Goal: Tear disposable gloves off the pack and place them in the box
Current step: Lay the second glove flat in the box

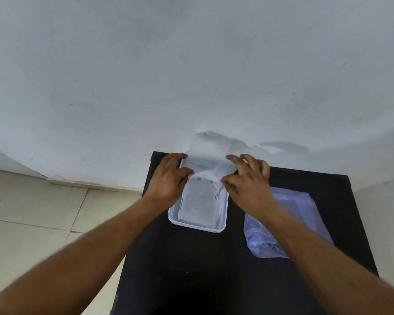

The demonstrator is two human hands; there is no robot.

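Fingers of the left hand [168,178] and right hand [248,180] pinch a clear glove [206,155] above the far end of the white box [198,226], already holding some, while the pack [289,212] lies toward the surface's [191,269] right edge, so more tearing likely remains.

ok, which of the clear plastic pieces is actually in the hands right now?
The glove over the far end of the white box, pinched by left hand and right hand. The pack lies flat on the black table, untouched, right of the box.
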